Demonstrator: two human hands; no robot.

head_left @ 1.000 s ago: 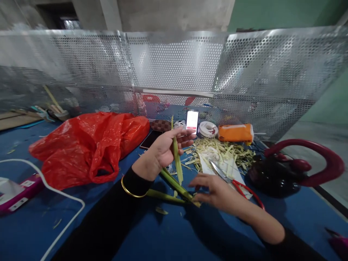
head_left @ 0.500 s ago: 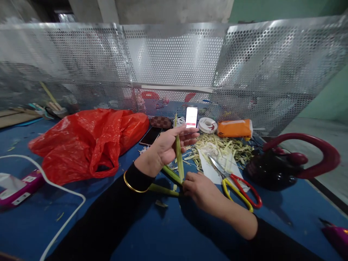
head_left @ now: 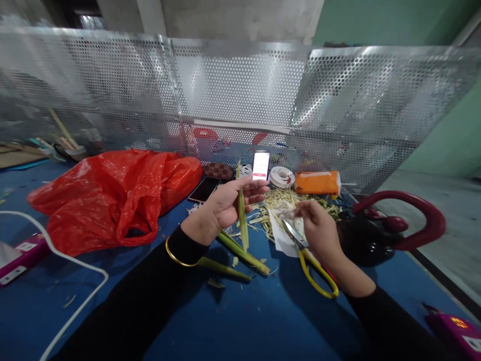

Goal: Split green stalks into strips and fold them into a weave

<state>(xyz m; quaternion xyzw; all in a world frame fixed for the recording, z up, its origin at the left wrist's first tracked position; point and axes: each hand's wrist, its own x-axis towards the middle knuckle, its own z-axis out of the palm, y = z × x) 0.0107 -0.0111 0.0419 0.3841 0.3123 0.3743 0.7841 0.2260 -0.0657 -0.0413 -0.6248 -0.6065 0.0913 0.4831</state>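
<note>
My left hand [head_left: 221, 205] is closed round a narrow green leaf strip [head_left: 241, 215], held upright above the blue table [head_left: 240, 321]. Two more green strips [head_left: 244, 253] lie on the table just below that hand. My right hand [head_left: 319, 225] hovers over the scissors [head_left: 310, 255], which have yellow and red handles and lie on a white sheet [head_left: 278, 235]. Its fingertips are pinched together towards the pile of pale leaf trimmings [head_left: 285, 200]. What they pinch is blurred.
A red plastic bag [head_left: 112, 195] fills the left. At the back stand a dark phone [head_left: 205, 189], a lit phone [head_left: 260, 166], a tape roll [head_left: 281, 176] and an orange packet [head_left: 317, 182], before a perforated metal screen [head_left: 240, 95]. A dark pot with a red handle [head_left: 398, 220] sits right. A white cable [head_left: 75, 260] runs left.
My right hand left the strips on the table and rose to the right, over the scissors and towards the trimmings. My left hand kept the upright strip almost still.
</note>
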